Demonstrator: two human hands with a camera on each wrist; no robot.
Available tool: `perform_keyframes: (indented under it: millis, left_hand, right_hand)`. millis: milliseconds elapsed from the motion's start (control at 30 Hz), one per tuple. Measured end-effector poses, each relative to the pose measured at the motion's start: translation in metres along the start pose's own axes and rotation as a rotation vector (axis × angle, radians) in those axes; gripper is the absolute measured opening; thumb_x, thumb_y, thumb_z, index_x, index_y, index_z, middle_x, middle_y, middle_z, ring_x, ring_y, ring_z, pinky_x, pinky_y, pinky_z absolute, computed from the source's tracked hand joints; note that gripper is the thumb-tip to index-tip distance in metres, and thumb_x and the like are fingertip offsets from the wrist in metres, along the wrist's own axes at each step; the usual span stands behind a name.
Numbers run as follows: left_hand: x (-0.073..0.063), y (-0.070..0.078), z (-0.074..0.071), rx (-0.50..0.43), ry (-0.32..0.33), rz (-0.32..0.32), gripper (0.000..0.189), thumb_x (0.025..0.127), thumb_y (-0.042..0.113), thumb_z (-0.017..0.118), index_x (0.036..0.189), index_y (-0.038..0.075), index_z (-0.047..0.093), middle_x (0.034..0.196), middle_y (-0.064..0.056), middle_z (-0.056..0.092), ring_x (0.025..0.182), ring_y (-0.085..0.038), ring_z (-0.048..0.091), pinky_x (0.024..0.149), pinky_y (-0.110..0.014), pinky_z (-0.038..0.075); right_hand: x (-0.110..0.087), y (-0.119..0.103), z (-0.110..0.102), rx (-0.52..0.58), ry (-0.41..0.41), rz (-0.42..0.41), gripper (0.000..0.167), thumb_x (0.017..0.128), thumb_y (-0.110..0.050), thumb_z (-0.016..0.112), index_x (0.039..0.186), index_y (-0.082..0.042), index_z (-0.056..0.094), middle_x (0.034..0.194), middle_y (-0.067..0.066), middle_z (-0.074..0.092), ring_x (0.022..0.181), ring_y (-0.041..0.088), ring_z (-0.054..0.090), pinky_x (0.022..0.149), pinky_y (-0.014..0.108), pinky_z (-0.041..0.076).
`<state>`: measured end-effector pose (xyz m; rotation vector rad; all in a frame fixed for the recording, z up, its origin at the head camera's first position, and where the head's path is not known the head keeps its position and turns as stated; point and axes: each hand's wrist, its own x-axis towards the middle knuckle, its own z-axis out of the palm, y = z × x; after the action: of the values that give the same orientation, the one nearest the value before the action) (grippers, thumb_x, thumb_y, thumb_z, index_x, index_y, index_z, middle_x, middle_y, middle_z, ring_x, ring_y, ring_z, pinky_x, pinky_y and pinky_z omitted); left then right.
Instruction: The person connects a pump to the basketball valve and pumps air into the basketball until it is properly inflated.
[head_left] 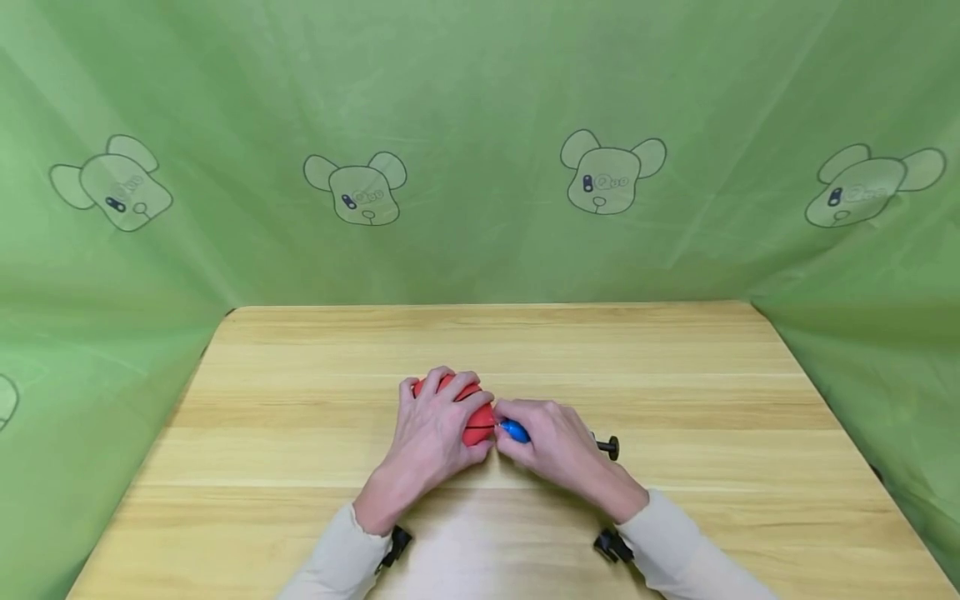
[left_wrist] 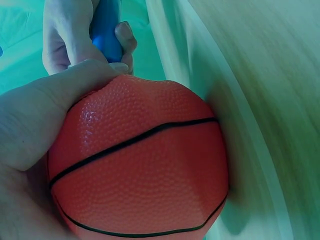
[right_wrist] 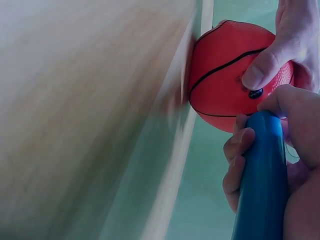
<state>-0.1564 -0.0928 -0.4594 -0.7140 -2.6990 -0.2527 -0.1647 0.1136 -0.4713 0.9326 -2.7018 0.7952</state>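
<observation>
A small red basketball (head_left: 480, 427) with black lines rests on the table, its surface dented and flattened in places. My left hand (head_left: 435, 425) grips it from the left, fingers over the top and thumb on the near side. In the right wrist view that thumb presses beside a black valve (right_wrist: 256, 93). My right hand (head_left: 551, 437) is wrapped around a blue hand pump (right_wrist: 262, 175), whose tip points at the ball close to the valve. The pump's black handle (head_left: 613, 447) sticks out behind the right hand. Fingers partly hide the pump's tip.
The wood-grain table (head_left: 315, 358) extends around both hands. A green curtain (head_left: 480, 233) with printed bear heads hangs behind it and along both sides. Black wrist mounts show at the left cuff (head_left: 345, 542) and the right cuff (head_left: 663, 533).
</observation>
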Motion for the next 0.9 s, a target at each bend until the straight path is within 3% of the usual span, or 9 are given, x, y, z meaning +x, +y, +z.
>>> perform_keyframes:
  millis: [467, 900]
  left_hand:
    - [0.0004, 0.0008, -0.0003, -0.003, -0.018, 0.016, 0.047, 0.076, 0.049, 0.081, 0.119, 0.03, 0.072, 0.129, 0.005, 0.06, 0.122, -0.027, 0.048, 0.089, -0.058, 0.037]
    - [0.0003, 0.0008, -0.0007, -0.019, -0.025, 0.026, 0.048, 0.075, 0.048, 0.083, 0.118, 0.031, 0.073, 0.129, 0.005, 0.06, 0.122, -0.026, 0.047, 0.09, -0.058, 0.037]
  right_hand:
    - [-0.0021, 0.0003, -0.0016, 0.009, -0.051, -0.008, 0.021, 0.092, -0.019, 0.068, 0.081, -0.027, 0.052, 0.066, -0.013, 0.041, 0.053, 0.002, 0.04, 0.045, 0.021, 0.031]
    - [-0.0054, 0.0015, -0.0018, 0.006, -0.064, -0.009, 0.019, 0.096, -0.022, 0.065, 0.084, -0.029, 0.053, 0.069, -0.015, 0.046, 0.055, 0.002, 0.041, 0.044, 0.021, 0.033]
